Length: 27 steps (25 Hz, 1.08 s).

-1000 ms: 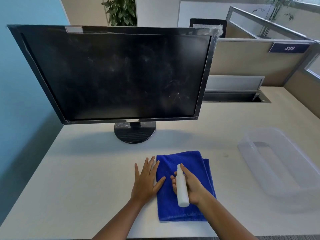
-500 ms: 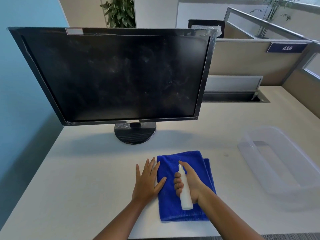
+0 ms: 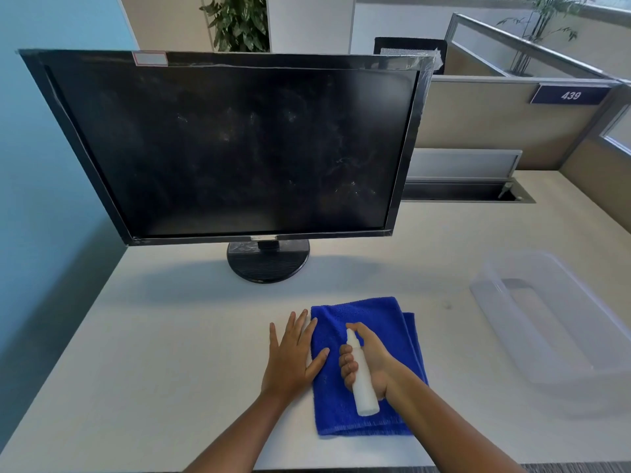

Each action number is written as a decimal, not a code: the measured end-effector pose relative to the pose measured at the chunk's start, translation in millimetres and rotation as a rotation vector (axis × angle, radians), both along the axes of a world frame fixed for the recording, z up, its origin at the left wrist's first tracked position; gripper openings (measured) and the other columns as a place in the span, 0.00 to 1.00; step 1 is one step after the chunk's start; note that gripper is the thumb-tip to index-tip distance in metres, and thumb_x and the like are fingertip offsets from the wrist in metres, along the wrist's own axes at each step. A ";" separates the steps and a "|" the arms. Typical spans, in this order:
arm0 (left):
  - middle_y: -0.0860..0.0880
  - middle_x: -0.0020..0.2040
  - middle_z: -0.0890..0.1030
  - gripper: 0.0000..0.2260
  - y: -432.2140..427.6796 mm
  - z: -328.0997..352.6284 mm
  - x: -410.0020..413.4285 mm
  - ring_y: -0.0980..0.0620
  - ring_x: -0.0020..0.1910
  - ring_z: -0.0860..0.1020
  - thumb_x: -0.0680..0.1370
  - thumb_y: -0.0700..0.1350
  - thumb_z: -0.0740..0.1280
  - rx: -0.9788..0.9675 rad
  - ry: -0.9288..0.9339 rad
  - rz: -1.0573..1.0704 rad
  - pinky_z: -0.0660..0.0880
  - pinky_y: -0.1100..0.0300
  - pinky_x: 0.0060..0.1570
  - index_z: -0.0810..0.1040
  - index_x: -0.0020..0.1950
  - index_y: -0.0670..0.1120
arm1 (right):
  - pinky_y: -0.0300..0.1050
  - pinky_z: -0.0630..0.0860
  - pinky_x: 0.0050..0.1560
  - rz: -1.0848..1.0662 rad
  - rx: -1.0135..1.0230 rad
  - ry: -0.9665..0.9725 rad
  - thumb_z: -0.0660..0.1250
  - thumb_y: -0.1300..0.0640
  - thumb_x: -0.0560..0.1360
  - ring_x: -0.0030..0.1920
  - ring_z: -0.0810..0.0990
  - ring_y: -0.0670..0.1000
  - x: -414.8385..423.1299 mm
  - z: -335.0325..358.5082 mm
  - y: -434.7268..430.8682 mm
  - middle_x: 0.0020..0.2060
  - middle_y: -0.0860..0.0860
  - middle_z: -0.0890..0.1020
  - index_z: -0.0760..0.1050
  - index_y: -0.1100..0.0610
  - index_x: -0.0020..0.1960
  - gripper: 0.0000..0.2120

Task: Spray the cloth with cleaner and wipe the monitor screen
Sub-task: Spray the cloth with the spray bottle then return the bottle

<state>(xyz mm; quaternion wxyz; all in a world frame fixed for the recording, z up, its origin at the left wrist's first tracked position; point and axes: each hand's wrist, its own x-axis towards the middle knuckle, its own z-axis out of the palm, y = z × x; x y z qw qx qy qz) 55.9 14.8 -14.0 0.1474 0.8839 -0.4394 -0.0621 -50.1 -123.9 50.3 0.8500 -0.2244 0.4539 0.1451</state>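
right hand [image 3: 370, 365] now wrapped round spray bottle [image 3: 362, 377], index finger on top

Clear plastic bin [image 3: 560, 322] on desk [image 3: 170, 336]; sign 439 [image 3: 571, 95]; plants [image 3: 239, 22].

The cloth [image 3: 367, 336] under my hands is deep royal blue, plain, with a fuzzy nap. The spray bottle [image 3: 362, 380] I hold is plain white all over. The monitor [image 3: 235, 148] has a glossy black frame and a black screen mottled with pale grey smudges and specks; a small white sticker edged in red [image 3: 150, 58] sits on its top edge. The desk [image 3: 153, 353] is off-white, the wall [image 3: 41, 165] to my left sky blue, the bin [image 3: 553, 319] clear and colourless, the number plate [image 3: 569, 95] navy with white digits
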 end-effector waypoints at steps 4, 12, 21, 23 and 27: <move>0.49 0.78 0.53 0.29 -0.3 1.5 -0.3 0.48 0.77 0.47 0.79 0.62 0.50 -0.032 0.009 -0.002 0.39 0.43 0.72 0.54 0.77 0.49 | 0.37 0.69 0.21 -0.017 -0.023 0.011 0.63 0.41 0.71 0.19 0.70 0.48 6.3 -4.3 1.9 0.21 0.51 0.74 0.70 0.57 0.26 0.23; 0.52 0.78 0.47 0.31 1.8 -0.3 0.6 0.51 0.76 0.41 0.77 0.64 0.42 -0.016 0.001 -0.013 0.36 0.44 0.72 0.51 0.77 0.50 | 0.43 0.77 0.31 0.118 -0.102 -0.056 0.65 0.38 0.68 0.29 0.76 0.51 12.3 2.1 -2.2 0.31 0.55 0.78 0.76 0.61 0.35 0.24; 0.52 0.77 0.47 0.30 0.6 -3.7 1.1 0.49 0.77 0.44 0.78 0.64 0.47 -0.029 0.019 -0.006 0.36 0.44 0.71 0.51 0.77 0.51 | 0.44 0.79 0.39 0.169 -0.396 -0.244 0.75 0.54 0.67 0.38 0.82 0.51 -1.5 4.9 -15.9 0.42 0.58 0.84 0.78 0.62 0.54 0.19; 0.51 0.78 0.51 0.29 0.4 -3.5 0.4 0.49 0.77 0.47 0.79 0.62 0.50 -0.033 0.017 -0.004 0.37 0.43 0.72 0.53 0.77 0.50 | 0.43 0.77 0.32 0.127 -0.480 -0.256 0.80 0.51 0.62 0.32 0.78 0.49 -5.1 2.6 -16.6 0.35 0.54 0.82 0.76 0.59 0.45 0.20; 0.50 0.78 0.53 0.29 1.1 -2.7 0.1 0.48 0.77 0.49 0.79 0.62 0.49 -0.035 0.000 -0.010 0.39 0.43 0.72 0.55 0.76 0.49 | 0.45 0.79 0.33 0.051 -0.506 -0.274 0.79 0.50 0.62 0.35 0.81 0.51 -8.7 0.6 -15.5 0.33 0.52 0.80 0.74 0.55 0.44 0.18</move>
